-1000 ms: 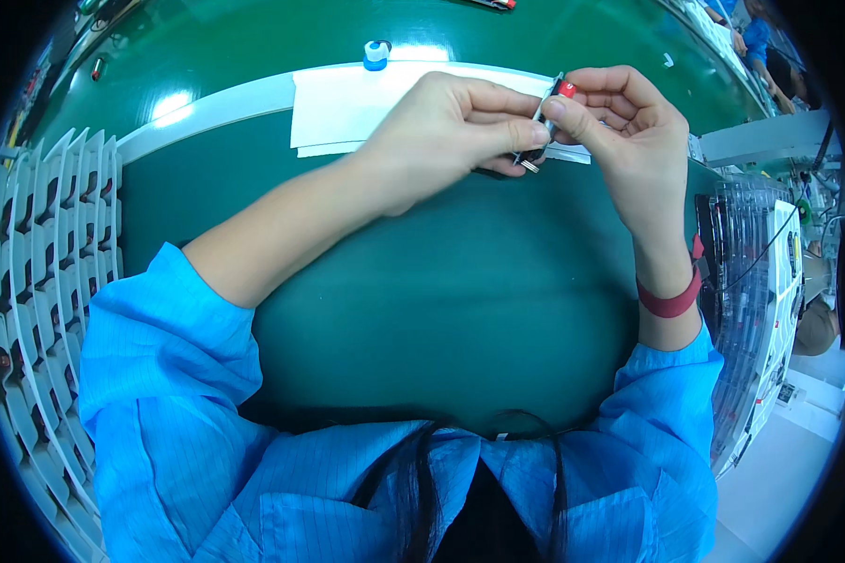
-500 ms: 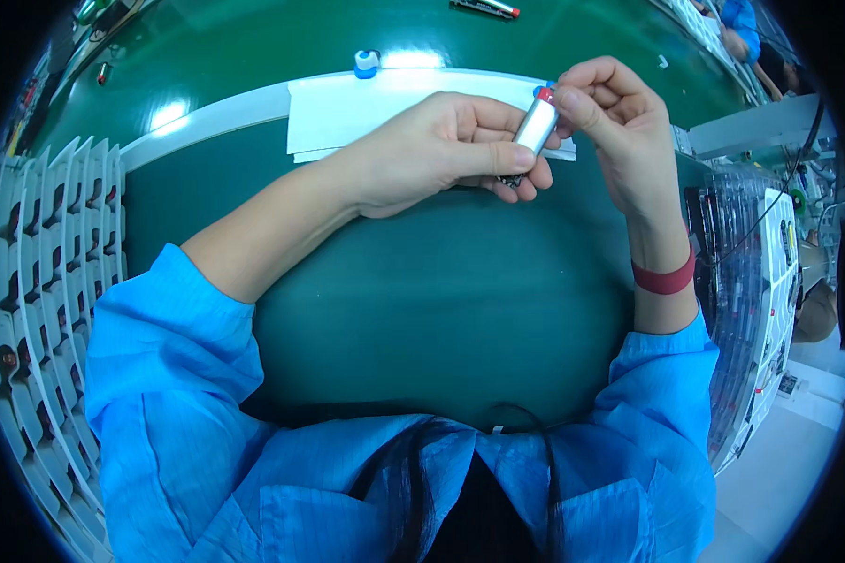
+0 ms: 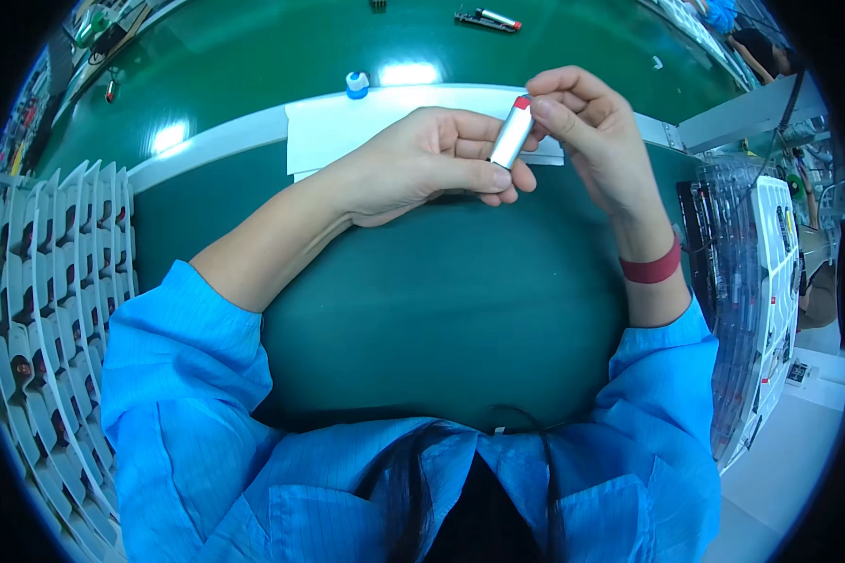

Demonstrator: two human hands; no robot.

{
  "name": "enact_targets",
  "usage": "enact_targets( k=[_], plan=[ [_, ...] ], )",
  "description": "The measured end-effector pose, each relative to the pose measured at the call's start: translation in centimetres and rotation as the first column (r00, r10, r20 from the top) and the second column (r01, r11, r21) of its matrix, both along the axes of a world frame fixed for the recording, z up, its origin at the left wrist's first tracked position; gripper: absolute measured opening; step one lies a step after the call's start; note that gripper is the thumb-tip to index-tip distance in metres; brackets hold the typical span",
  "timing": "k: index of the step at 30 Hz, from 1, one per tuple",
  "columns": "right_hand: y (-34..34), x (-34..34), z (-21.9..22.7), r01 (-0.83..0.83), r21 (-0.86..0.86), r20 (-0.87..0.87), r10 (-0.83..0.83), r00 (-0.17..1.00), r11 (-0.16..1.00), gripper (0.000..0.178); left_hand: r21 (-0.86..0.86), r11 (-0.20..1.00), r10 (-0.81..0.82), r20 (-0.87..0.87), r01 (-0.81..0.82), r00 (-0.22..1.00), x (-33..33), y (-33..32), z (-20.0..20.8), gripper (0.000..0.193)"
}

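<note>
In my left hand [image 3: 432, 164] I hold a small silver cylinder with a red end [image 3: 509, 141], gripped between thumb and fingers and tilted with the red end up and away from me. My right hand [image 3: 591, 131] is beside it, thumb and index finger closed at the red end. The cylinder's lower end is mostly covered by my left thumb and fingers. Both hands are raised over the green mat [image 3: 441, 300], in front of white paper sheets [image 3: 333, 131].
A small blue and white bottle [image 3: 357, 85] stands behind the paper. Farther back lie a silver and red part [image 3: 498, 19] and a dark piece beside it. Stacked white trays [image 3: 61, 310] rise on the left; clear and white trays [image 3: 756, 300] stand on the right. Another person is at the far right.
Both hands and the cylinder have shifted slightly left in view. The cylinder's dark lower end no longer shows, and the blue bit beside its red end is out of sight.
</note>
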State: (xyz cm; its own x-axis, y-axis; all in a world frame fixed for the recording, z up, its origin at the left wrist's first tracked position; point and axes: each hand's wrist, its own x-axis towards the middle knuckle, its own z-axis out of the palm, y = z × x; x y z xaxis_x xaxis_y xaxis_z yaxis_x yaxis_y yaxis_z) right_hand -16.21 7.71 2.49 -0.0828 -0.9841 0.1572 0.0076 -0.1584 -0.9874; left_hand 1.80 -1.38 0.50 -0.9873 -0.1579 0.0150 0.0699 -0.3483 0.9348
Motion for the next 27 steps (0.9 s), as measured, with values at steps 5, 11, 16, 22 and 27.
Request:
enact_targets(
  k=[5, 11, 16, 22, 27],
  plan=[
    [-0.8, -0.2, 0.6, 0.136, -0.077, -0.083, -0.142, 0.986, 0.988, 0.024, -0.405, 0.791, 0.404, -0.217, -0.459, 0.888, -0.7, 2.1, -0.8, 0.052],
    [-7.0, -14.7, -5.5, 0.596, 0.013, -0.079, -0.593, 0.801, 0.803, 0.027, -0.825, 0.03, 0.081, -0.561, -0.565, 0.824, -0.2, 1.2, -0.9, 0.044],
    [-7.8, -12.8, -3.5, 0.588, -0.469, -0.812, -0.584, 0.008, 0.659, 0.02, -0.867, 0.09, -0.051, -0.496, -0.491, 0.867, 0.2, 1.5, -2.0, 0.024],
    [-10.0, 6.4, 0.4, -0.008, -0.101, -0.92, -0.09, 0.382, 0.995, 0.038, -0.898, 0.079, -0.102, -0.44, -0.433, 0.892, 1.1, 0.5, -2.0, 0.02],
    [-12.0, 7.9, -3.4, -0.168, -0.266, -0.885, -0.171, 0.433, 0.949, 0.024, -0.865, 0.028, 0.078, -0.497, -0.5, 0.864, 3.4, 0.3, -1.8, 0.021]
  ],
)
